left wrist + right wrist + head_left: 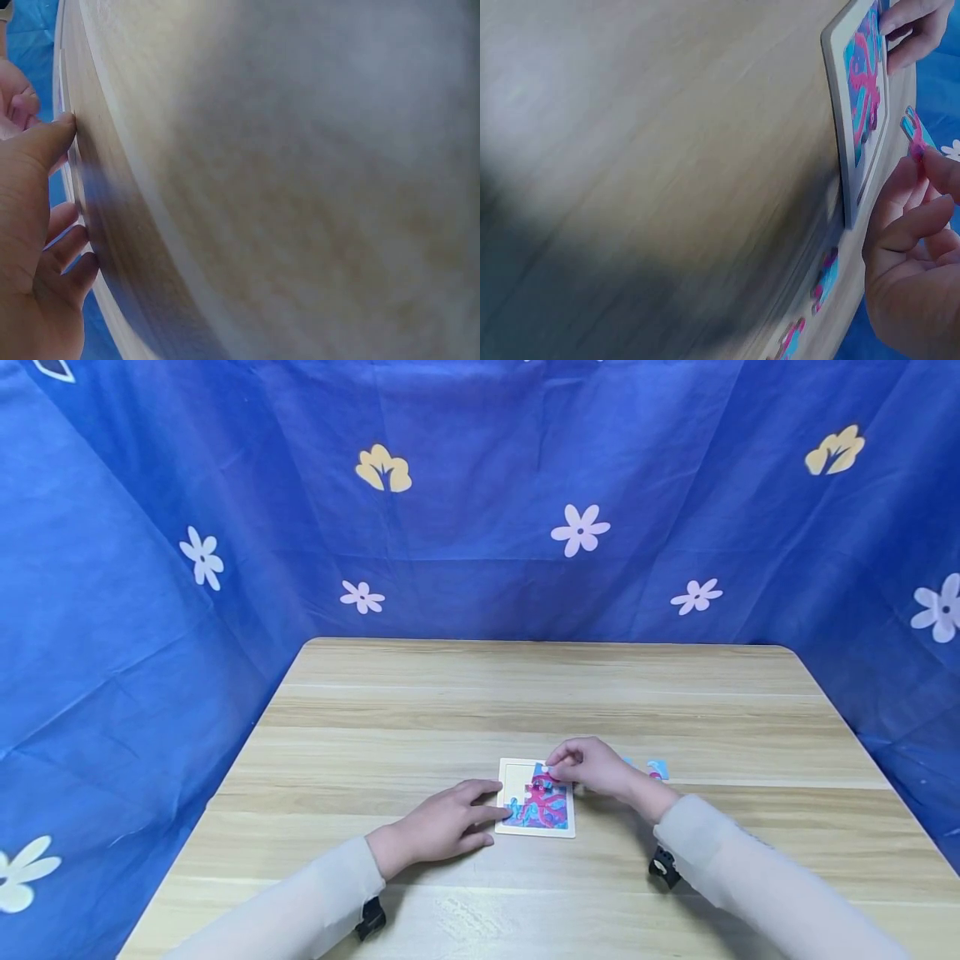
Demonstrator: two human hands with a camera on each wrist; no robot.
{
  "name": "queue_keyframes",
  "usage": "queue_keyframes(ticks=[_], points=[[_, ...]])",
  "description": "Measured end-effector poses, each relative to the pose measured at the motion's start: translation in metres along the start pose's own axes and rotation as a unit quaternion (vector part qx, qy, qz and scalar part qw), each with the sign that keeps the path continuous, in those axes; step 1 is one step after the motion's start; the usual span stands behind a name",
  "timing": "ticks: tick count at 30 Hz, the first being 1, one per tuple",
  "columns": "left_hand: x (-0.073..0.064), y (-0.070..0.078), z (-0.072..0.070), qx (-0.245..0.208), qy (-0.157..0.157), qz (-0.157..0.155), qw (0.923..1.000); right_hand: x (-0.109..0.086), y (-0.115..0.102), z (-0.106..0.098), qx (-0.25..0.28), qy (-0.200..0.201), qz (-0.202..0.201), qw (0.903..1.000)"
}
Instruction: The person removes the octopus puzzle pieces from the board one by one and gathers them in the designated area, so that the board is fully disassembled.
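A square jigsaw tray (536, 833) with a pale rim lies on the table, its lower and right parts filled with pink, purple and blue pieces (546, 810). The upper left of its bed is bare. My left hand (438, 825) rests at the tray's left side, fingers extended, with fingertips on the rim and lower left pieces. Between thumb and fingertips, my right hand (592, 767) pinches a pink and blue jigsaw piece (916, 133), tilted and raised over the tray's upper right part. In the left wrist view, the left hand (37, 202) hides most of the tray.
Loose jigsaw pieces lie right of the tray, one (657, 769) beyond the right forearm; two show in the right wrist view, one piece (826, 280) nearer the tray. The wooden table (420, 693) ends at a blue flowered curtain (465, 510).
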State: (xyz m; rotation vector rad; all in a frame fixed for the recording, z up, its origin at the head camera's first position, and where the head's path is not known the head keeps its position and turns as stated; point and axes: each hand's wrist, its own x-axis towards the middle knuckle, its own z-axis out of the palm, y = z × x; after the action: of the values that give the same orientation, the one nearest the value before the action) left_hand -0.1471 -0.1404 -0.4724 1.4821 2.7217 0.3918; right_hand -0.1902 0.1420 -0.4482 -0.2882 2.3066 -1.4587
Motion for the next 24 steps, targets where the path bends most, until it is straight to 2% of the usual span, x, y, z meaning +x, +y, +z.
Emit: queue_keyframes(ticks=[13, 24], points=[[0.000, 0.000, -0.001, 0.004, -0.002, -0.001, 1.0000, -0.011, 0.010, -0.022, -0.045, -0.017, 0.002, 0.9989], [0.000, -0.002, -0.002, 0.001, 0.002, 0.003, 1.0000, -0.021, 0.017, -0.034, -0.056, -0.043, 0.020, 0.9973]])
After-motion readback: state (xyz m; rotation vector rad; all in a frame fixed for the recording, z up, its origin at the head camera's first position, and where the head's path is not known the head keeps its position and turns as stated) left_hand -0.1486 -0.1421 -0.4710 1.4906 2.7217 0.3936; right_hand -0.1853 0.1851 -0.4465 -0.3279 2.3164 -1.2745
